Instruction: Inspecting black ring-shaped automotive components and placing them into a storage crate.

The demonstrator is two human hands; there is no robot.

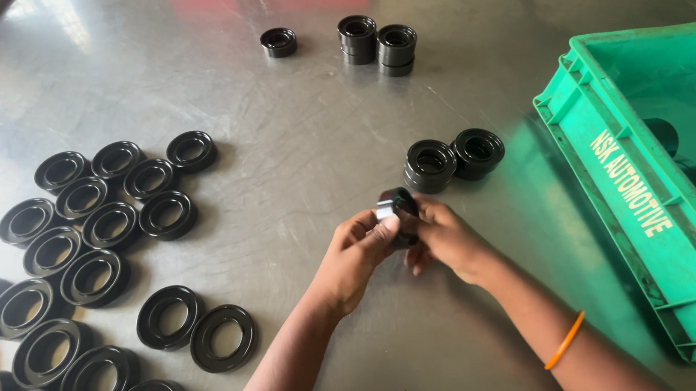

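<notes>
The seal (397,209), a black ring with a metal face, is held above the table (308,148), just in front of a stack of 2 seal piles (453,159). The left hand (354,255) and right hand (443,237) both have their grip clamped on the seal, fingers pinching it from either side. Beyond the piles stand 3 more seals (357,39). Left of the hands, many loose rings (89,274) lie flat. Right of them sits a green crate (623,184).

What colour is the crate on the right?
Green, seen in the head view: the crate sits right of both hands, which hold a black ring.
</notes>
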